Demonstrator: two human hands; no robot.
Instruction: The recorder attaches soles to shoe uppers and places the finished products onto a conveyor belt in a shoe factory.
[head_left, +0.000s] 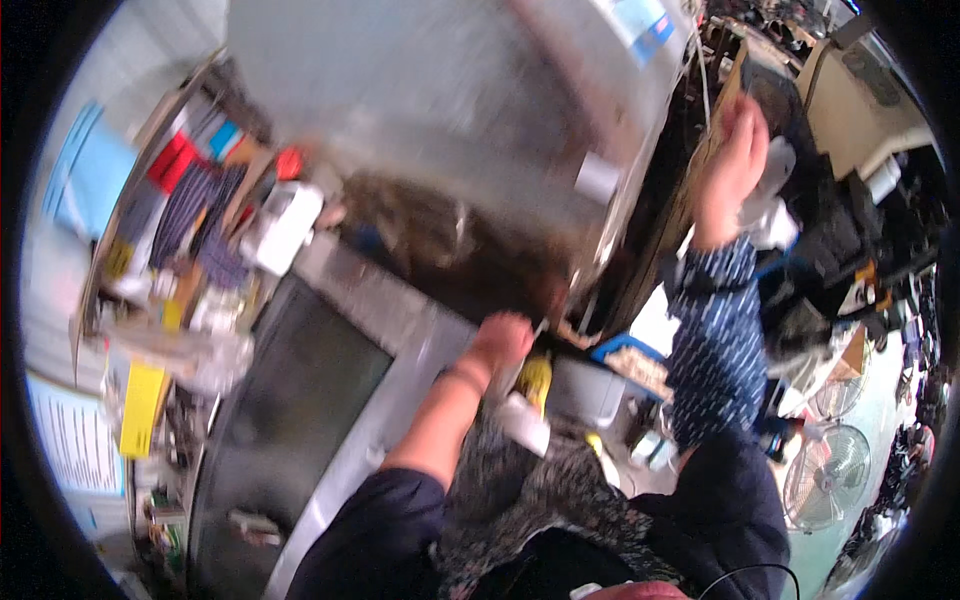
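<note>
My left hand (503, 338) is curled closed at the front corner of the grey metal worktop (425, 335). Whatever its fingers hold, if anything, is hidden. Just beyond it is a dark, brownish recess (440, 235) under a large grey metal panel (400, 90), blurred by motion. Off to the right, my right hand (732, 170) is raised with its fingers stretched upward, and I see nothing held in it. It is nearest to a wooden-edged shelf or frame (690, 190) and a dark object by its fingertips. A patterned blue sleeve covers the right forearm.
Left of the worktop, a dark panel (290, 390) is set beside a cluttered shelf with a white box (282, 228), a red object (289, 163) and a yellow card (143, 408). A grey bin (585, 390) stands below. At right are a fan (828, 478) and many piled goods.
</note>
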